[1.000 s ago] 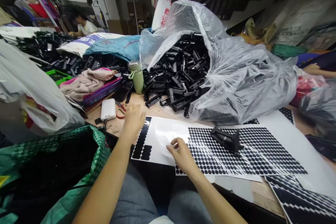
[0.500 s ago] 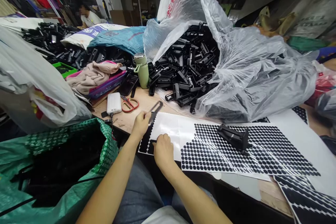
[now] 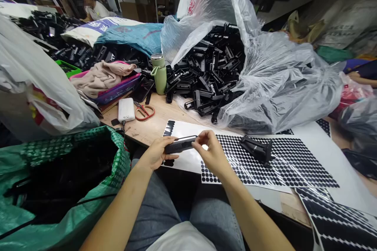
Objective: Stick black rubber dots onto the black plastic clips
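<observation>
Ok, L fingers [image 3: 167, 140] grip blk part [image 3: 179, 146], R fingers [image 3: 200, 149] its end; bag [image 3: 282, 82] holds pcs [image 3: 210, 72].

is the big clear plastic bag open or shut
Open: the big clear plastic bag gapes, exposing piled oblong black plastic parts inside.

this looks like a cluttered workshop, with small parts in bulk. a big clear plastic sack [image 3: 282, 82] opens onto a heap of many similar black plastic parts [image 3: 206, 70] on a wooden worktop [image 3: 138, 131], and another dark pile [image 3: 44, 23] lies farther back on the left. sheets of black dots [image 3: 294, 160] spread along the worktop's front edge, with red-handled scissors [image 3: 141, 108] off to the left. behind are a blue sack [image 3: 129, 37], cardboard boxes [image 3: 135, 10] and, in the background, a second person [image 3: 100, 11].
</observation>
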